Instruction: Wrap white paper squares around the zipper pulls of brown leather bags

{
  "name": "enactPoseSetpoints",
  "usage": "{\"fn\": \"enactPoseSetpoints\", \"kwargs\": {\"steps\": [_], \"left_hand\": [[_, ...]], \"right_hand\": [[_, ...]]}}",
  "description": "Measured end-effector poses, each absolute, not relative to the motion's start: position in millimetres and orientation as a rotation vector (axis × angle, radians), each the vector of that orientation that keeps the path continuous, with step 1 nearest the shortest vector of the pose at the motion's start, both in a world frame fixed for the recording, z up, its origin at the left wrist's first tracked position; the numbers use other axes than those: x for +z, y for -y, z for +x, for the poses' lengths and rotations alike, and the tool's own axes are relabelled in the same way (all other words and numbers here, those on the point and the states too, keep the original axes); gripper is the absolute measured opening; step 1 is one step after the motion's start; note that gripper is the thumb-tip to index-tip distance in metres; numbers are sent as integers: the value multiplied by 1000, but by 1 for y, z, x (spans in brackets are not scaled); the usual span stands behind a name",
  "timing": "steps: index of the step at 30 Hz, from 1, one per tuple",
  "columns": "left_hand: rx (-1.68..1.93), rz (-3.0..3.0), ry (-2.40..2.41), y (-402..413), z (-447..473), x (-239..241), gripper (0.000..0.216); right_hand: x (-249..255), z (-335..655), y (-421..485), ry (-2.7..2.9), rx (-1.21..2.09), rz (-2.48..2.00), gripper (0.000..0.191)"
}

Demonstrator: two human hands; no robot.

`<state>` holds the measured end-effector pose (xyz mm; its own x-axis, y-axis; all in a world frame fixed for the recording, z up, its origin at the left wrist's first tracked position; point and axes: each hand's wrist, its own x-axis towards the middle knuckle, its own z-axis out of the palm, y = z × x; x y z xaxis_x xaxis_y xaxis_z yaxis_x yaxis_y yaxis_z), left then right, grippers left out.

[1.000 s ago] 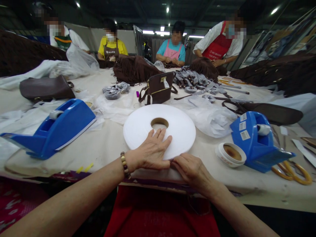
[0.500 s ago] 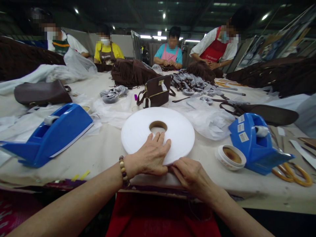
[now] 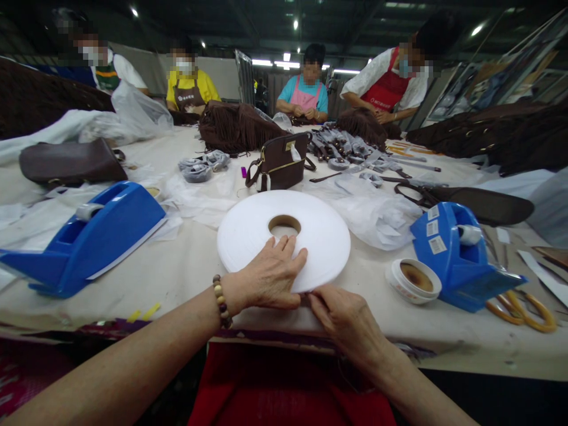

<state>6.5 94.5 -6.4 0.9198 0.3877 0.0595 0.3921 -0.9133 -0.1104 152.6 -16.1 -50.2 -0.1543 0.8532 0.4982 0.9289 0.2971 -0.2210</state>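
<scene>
A large white roll of tape [image 3: 248, 228] lies flat on the table in front of me, with a cardboard core [image 3: 284, 225] at its centre. My left hand [image 3: 270, 275], a bead bracelet [image 3: 222, 302] at its wrist, rests on the near part of the roll with fingers spread just below the core. Along the roll's near edge, my right hand [image 3: 339, 307] has its thumb and fingers pressed together. Whatever lies between those fingertips is hidden.
Blue tape dispensers [image 3: 110, 228] [image 3: 457, 260] stand at both sides. Near the right one are a round tub [image 3: 415, 281] and yellow-handled scissors [image 3: 528, 310]. Beyond the roll stands a brown handbag [image 3: 284, 163], with wrapped straps [image 3: 346, 148] behind. Several co-workers [image 3: 304, 97] work across the table.
The view has shifted very slightly. Both hands stay at almost the same places on the roll, my right fingertips moving only a little at its edge.
</scene>
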Motion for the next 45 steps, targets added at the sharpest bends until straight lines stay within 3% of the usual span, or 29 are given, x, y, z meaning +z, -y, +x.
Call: {"fn": "enactPoseSetpoints", "kwargs": {"steps": [24, 33, 42, 45], "left_hand": [[-43, -2957, 595, -94, 5, -8, 73], [150, -3047, 547, -102, 1, 6, 84], [295, -3142, 537, -109, -2, 16, 88], [300, -3150, 555, -110, -3, 13, 91]], "right_hand": [[-47, 161, 12, 1849, -558, -1742, 59], [-43, 196, -4, 2113, -42, -1504, 55], [-41, 206, 3, 2083, 348, -1491, 23], [-42, 204, 3, 2036, 365, -1504, 20]]}}
